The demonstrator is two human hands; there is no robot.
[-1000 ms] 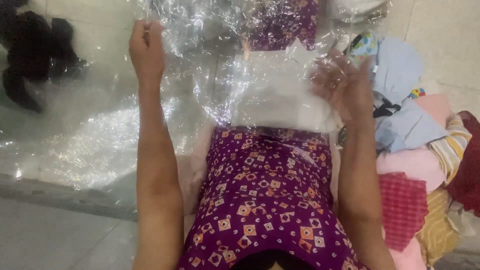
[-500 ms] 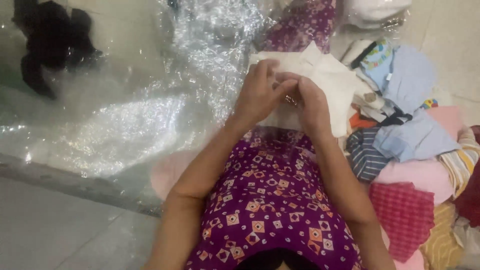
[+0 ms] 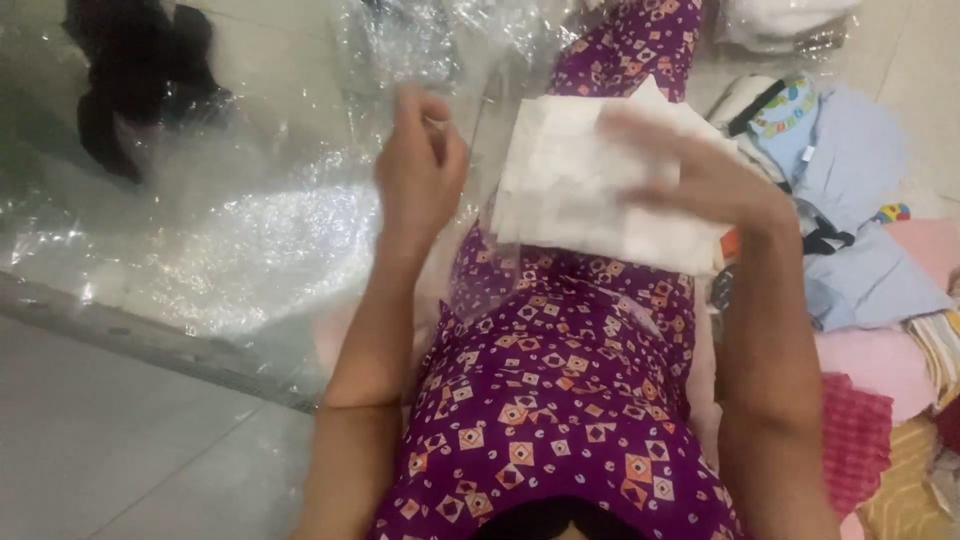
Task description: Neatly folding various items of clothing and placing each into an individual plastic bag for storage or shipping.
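Observation:
A folded white cloth [image 3: 575,190] lies on my lap, over my purple patterned dress [image 3: 545,400]. My right hand [image 3: 690,170] is blurred, with its fingers spread flat over the cloth's right side. My left hand [image 3: 420,165] is raised just left of the cloth, its fingers pinched together on the edge of a crinkled clear plastic sheet [image 3: 260,230]. The sheet spreads over the floor to the left. I cannot tell whether any plastic covers the cloth.
A heap of clothes [image 3: 860,270] in light blue, pink, red and striped fabric lies at my right. A black garment [image 3: 130,80] sits under the plastic at the far left. A white bundle [image 3: 790,20] is at the top right. Grey tiled floor [image 3: 120,450] lies at the lower left.
My hands were together on the white cloth half a second ago; they have parted. The left hand drew left with the plastic edge. The right hand swept right across the cloth.

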